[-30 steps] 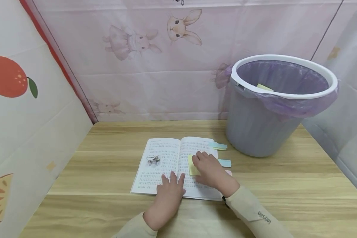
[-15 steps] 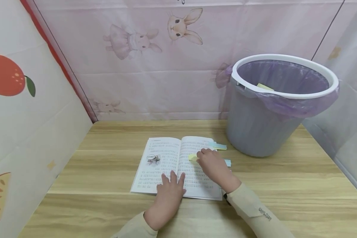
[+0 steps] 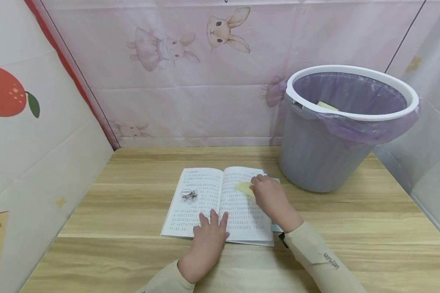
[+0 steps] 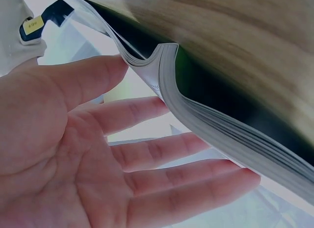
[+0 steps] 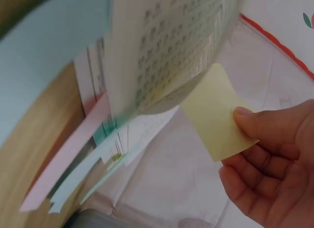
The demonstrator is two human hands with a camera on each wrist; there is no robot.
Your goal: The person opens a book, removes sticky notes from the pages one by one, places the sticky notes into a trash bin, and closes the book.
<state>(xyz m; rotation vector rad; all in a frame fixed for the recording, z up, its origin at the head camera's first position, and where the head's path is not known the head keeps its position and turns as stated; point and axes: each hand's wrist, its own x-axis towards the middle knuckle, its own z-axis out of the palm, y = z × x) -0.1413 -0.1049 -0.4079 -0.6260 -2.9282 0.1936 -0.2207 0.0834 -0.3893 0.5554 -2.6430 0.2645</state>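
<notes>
An open book [image 3: 201,224] lies on the table, printed on both pages, with an insect picture on its left page. Near the lower middle of the book my left hand [image 3: 210,240] rests with spread, straight fingers; the left wrist view shows its fingertips [image 4: 245,176] against the pages. Over the right page my right hand [image 3: 273,199] pinches a yellow sticky note [image 5: 213,115] between thumb and fingers. In the right wrist view the note's far edge meets a raised page. Pink and light blue tabs [image 5: 68,154] stick out from the book's right edge.
A grey trash bin [image 3: 317,154] with a white rim and purple liner stands at the table's back right. Inside it a bit of yellow paper [image 3: 327,106] shows. Printed cloth walls [image 3: 205,101] border the wooden table [image 3: 132,203].
My right hand has moved up and to the right, and the yellow note has come up off the page with it. The left hand stays in place.
</notes>
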